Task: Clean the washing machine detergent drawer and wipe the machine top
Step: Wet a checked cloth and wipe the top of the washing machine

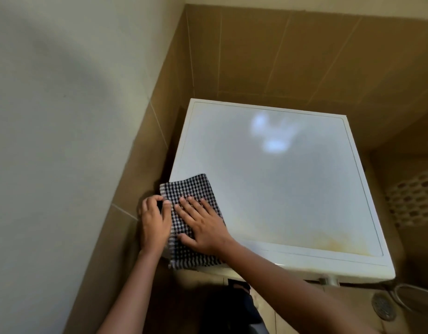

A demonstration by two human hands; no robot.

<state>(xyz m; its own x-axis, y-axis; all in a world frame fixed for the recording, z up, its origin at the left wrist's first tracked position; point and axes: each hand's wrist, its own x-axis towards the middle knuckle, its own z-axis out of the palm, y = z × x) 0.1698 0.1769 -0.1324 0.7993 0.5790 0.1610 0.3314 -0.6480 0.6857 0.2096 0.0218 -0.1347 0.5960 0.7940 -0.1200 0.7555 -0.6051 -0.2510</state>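
wiping machine top (pixel 280 189) | checked cloth (pixel 191 189) lying on its near-left corner | right hand (pixel 203 230) pressing flat, fingers straight, for even pressure | left hand (pixel 154 225) pinching cloth's left edge (likely stopping bunching) | yellowish stain (pixel 336 244) sitting near-right

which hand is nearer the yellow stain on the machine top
Right: right hand presses the checked cloth left of the stain; left hand grips its far-left edge.

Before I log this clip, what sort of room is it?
Probably a home bathroom or laundry corner: a white washing machine stands against brown tiled walls, a floor drain lies beside it, and a checked cloth rests on its top.
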